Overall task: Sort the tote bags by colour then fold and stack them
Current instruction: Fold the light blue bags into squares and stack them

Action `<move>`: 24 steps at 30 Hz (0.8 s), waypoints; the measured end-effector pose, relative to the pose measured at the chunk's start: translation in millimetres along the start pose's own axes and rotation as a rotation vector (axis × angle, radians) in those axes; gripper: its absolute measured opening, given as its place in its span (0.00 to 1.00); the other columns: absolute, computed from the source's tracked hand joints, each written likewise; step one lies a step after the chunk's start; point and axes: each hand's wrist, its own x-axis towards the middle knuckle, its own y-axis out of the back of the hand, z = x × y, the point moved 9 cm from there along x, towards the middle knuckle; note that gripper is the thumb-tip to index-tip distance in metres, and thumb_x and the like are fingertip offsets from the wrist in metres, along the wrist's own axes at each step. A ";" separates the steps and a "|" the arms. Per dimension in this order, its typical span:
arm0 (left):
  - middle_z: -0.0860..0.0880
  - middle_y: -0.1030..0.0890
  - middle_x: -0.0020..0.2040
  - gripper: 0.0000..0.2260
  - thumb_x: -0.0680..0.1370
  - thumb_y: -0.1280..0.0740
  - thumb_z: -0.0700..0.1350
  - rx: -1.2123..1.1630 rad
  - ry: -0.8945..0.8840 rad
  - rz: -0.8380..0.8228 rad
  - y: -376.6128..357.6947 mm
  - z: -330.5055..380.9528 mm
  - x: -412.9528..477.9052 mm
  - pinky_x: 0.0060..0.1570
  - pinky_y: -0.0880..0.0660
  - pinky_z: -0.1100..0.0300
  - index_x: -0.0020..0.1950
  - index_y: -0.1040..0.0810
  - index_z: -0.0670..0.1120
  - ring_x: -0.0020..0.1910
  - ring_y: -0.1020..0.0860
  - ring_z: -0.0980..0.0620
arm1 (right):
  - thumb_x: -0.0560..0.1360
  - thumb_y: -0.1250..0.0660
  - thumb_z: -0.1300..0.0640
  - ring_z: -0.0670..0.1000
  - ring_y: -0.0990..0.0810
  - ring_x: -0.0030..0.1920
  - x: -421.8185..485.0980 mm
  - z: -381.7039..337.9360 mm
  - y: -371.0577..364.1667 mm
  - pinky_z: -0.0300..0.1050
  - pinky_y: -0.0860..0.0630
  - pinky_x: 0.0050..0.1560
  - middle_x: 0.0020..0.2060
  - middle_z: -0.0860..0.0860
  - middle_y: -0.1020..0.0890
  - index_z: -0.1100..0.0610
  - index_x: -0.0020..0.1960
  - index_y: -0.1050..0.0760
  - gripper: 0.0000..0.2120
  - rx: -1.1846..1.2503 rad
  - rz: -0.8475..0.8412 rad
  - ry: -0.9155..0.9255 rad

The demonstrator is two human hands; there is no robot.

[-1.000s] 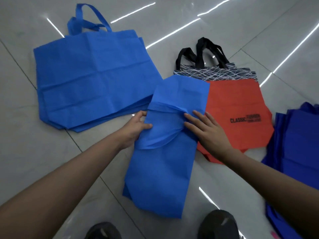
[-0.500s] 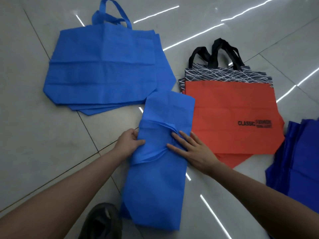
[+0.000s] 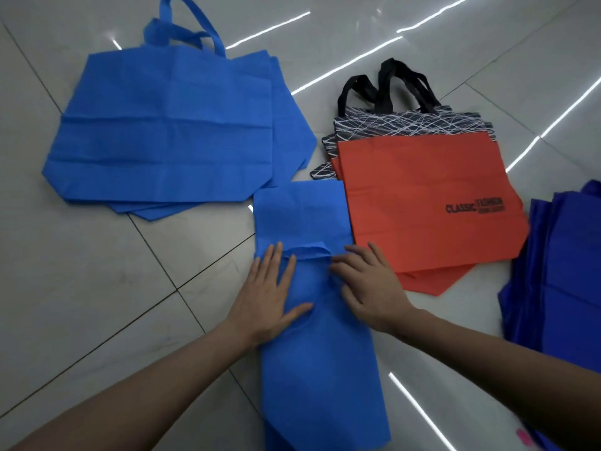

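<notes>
The left hand (image 3: 270, 297) now lies flat on the long folded strip of mid-blue non-woven tote bag (image 3: 318, 369), fingers straight and slightly spread. A second ago it pinched the strip's left edge. The right hand (image 3: 370, 288) presses the right edge with loosely bent fingers, gripping nothing. The strip lies on the grey tiled floor (image 3: 97, 288), just beside the red printed tote stack (image 3: 422, 206) it overlapped before. The lengthwise fold looks set; a crosswise fold likely remains.
</notes>
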 end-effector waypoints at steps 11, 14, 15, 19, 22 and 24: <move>0.38 0.49 0.76 0.35 0.79 0.54 0.66 -0.084 0.013 0.100 -3.8 -2.5 1.5 0.73 0.55 0.51 0.76 0.46 0.41 0.76 0.52 0.44 | 0.80 0.52 0.44 0.54 0.48 0.76 11.9 11.4 -59.7 0.52 0.46 0.74 0.76 0.55 0.46 0.55 0.77 0.49 0.29 -0.136 -0.227 0.041; 0.40 0.53 0.77 0.37 0.77 0.54 0.69 -0.145 -0.055 0.077 -1.9 -6.7 -4.0 0.73 0.60 0.54 0.77 0.50 0.44 0.76 0.57 0.46 | 0.80 0.53 0.44 0.55 0.49 0.76 15.5 9.4 -55.6 0.55 0.44 0.74 0.76 0.55 0.46 0.55 0.77 0.49 0.29 -0.110 -0.237 0.039; 0.40 0.54 0.77 0.40 0.75 0.52 0.71 -0.114 -0.108 0.045 -4.1 -8.1 -8.6 0.72 0.60 0.54 0.77 0.51 0.46 0.76 0.58 0.45 | 0.80 0.52 0.45 0.55 0.48 0.76 16.3 8.1 -51.6 0.56 0.42 0.73 0.76 0.56 0.46 0.55 0.77 0.49 0.29 -0.112 -0.233 0.051; 0.37 0.52 0.76 0.43 0.71 0.50 0.75 0.045 -0.190 -0.019 -9.7 -19.3 -23.4 0.72 0.58 0.54 0.78 0.54 0.50 0.75 0.58 0.43 | 0.77 0.48 0.52 0.57 0.42 0.74 -13.2 -10.3 -36.8 0.56 0.44 0.72 0.74 0.56 0.38 0.55 0.75 0.43 0.27 -0.203 -0.196 0.275; 0.43 0.63 0.76 0.45 0.68 0.55 0.78 0.030 -0.167 -0.057 -12.0 -17.8 -23.1 0.72 0.64 0.54 0.76 0.62 0.53 0.74 0.68 0.50 | 0.74 0.49 0.55 0.57 0.37 0.73 -48.2 -16.0 -42.7 0.56 0.35 0.69 0.72 0.54 0.34 0.56 0.75 0.40 0.29 -0.229 -0.264 0.376; 0.43 0.64 0.75 0.44 0.69 0.57 0.77 -0.005 -0.167 -0.046 -8.2 -14.5 -22.6 0.72 0.64 0.54 0.76 0.59 0.52 0.73 0.69 0.52 | 0.75 0.50 0.57 0.57 0.36 0.72 -50.4 -10.6 -43.4 0.55 0.33 0.68 0.73 0.54 0.34 0.56 0.75 0.41 0.28 -0.284 -0.308 0.397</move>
